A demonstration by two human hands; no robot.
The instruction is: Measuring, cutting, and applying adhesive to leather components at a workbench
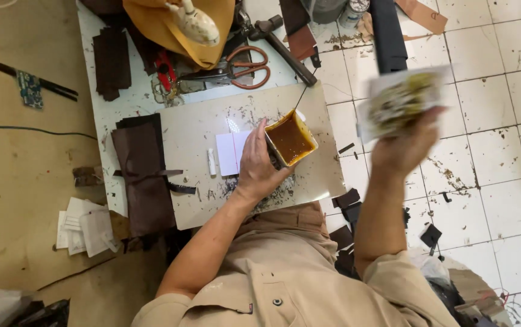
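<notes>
Glue, amber-brown and glossy, fills the small square tub (291, 140) at the centre of the frame, and our left hand (257, 166) is wrapped around its near side, fingers closed on the wall so it sits steady on the pale cutting board (200, 200). Our right hand (407, 145) is raised at the upper right, closed around a blurred, pale packet or lid (401, 100) held over the tiled floor (502, 151); what it is exactly we cannot tell. A white slip of paper (231, 152) lies just beside the tub, with dark brown leather pieces (142, 175) to the left and orange-handled scissors (245, 68) above. We judge that the tub wants to stay level and gripped low, clear of the leather, since its contents reach close to the rim and would spill easily.
</notes>
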